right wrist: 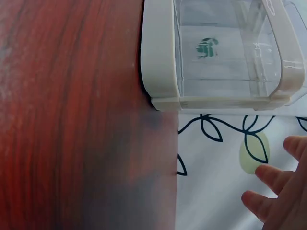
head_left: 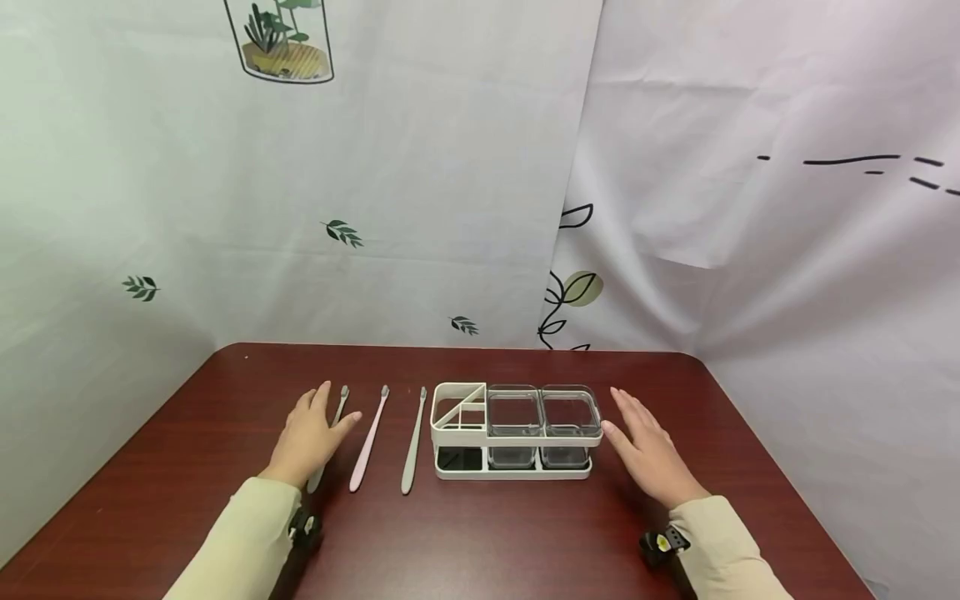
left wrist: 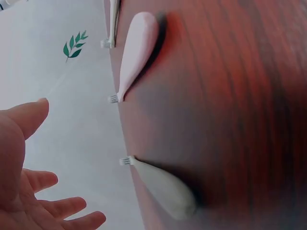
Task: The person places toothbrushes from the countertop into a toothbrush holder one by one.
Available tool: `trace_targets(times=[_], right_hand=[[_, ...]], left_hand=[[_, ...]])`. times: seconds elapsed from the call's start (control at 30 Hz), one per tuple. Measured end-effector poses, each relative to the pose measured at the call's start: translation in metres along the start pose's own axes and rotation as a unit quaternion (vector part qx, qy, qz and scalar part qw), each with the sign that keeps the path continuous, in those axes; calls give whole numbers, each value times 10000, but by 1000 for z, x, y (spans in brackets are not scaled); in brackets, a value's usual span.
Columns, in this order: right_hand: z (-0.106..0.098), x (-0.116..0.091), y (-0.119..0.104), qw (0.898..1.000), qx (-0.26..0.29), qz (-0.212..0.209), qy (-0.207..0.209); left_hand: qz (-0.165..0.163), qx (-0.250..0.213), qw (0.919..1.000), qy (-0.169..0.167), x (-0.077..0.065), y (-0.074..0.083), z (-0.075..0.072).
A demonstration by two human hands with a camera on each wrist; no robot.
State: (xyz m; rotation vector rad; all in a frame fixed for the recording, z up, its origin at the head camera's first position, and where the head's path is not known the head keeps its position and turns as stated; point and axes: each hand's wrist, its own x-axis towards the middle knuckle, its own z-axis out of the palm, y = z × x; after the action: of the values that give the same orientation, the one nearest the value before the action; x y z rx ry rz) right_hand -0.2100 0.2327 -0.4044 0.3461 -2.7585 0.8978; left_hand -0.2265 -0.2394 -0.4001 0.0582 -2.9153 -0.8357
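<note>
A reddish-brown bench [head_left: 480, 537] with streaked wood grain and a soft sheen has rounded far corners. Beyond its far edge hangs a pale, wrinkled left cloth [head_left: 450, 167], meeting a right cloth [head_left: 675, 108] along a slanting edge. The left one bears a printed jar [head_left: 287, 57] of plants, cut off at the top, and three dark green leaf sprigs [head_left: 343, 233] lower down. The right one shows a black-outlined vine with a pale green leaf [head_left: 583, 288] near that edge, and black dashes [head_left: 851, 160] farther right.

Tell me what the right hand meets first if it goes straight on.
The right hand would probably meet the right end of the white holder first; depth is unclear, so it might slip past.
</note>
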Motion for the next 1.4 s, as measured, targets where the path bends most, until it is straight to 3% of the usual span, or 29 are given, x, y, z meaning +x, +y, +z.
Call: trace_targets(times=[0.43,0.67,0.9,1.4], right_hand=[[7,2,3,9985,426,-347,-11],[11,3,3,9969,704,-303,-174],[16,5,4,9943,979,-277,-326],[19,4,5,9912,1265,-174,-359]], left_hand=[[-203,-643,9977,-106,16,-6,-1],[-224,-729,9971,-65,23,-8,-3],[-480,-812,9955,-72,27,-14,-1],[-634,-975,9931,-117,38,-14,-1]])
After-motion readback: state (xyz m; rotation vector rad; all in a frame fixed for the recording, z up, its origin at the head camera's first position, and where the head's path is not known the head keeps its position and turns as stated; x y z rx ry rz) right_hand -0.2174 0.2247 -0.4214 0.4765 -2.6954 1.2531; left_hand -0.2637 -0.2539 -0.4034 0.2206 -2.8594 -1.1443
